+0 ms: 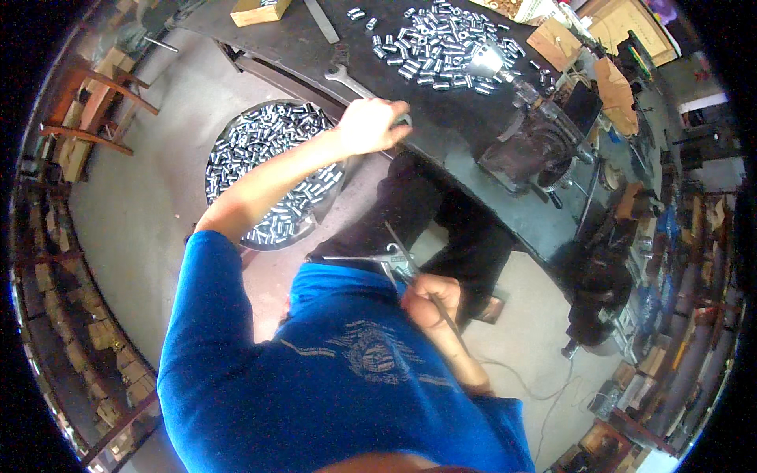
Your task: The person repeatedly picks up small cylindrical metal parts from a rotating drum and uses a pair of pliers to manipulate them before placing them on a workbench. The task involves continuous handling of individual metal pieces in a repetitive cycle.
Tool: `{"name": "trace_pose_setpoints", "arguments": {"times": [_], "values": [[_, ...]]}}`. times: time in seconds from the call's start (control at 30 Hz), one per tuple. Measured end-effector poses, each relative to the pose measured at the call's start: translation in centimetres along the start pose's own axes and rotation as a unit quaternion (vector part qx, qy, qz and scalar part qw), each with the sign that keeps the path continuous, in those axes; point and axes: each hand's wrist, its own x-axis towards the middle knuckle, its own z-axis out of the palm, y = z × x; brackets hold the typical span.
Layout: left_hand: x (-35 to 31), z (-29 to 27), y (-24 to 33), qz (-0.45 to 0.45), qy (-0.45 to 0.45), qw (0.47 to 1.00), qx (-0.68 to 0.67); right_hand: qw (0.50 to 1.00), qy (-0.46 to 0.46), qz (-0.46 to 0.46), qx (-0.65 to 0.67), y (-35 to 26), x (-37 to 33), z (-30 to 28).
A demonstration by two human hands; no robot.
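Note:
My left hand (372, 126) reaches to the table's near edge and is closed round a silver wrench (359, 85), whose open jaw points to the far left. Close to my lap, my right hand (432, 299) is closed on a thin, dark metal rod (399, 243); whether it is a file or a plain bar I cannot tell. A silver metal piece (393, 264) shows by my waist, partly hidden behind the rod and hand. Below my left forearm stands a round tub (317, 229) full of small shiny metal sleeves (264, 150).
On the dark workbench (441, 134) lies a heap of metal sleeves (441, 47). A dark vise-like fixture (532, 150) stands at its right. A flat metal strip (322, 22) and a wooden block (259, 11) lie at the back. A wooden stool (102, 102) is at the left.

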Motion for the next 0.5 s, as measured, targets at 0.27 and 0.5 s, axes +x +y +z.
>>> {"name": "trace_pose_setpoints", "arguments": {"times": [0.27,0.5], "values": [[3.2,1.9,2.8,0.043,-0.034,0.999,-0.004,0.999,-0.016,0.018,0.027,-0.1,-0.3,-0.4],[3.9,2.4,2.2,0.071,-0.023,0.997,-0.012,1.000,-0.002,0.028,0.014,-0.1,-0.4,0.0]]}}
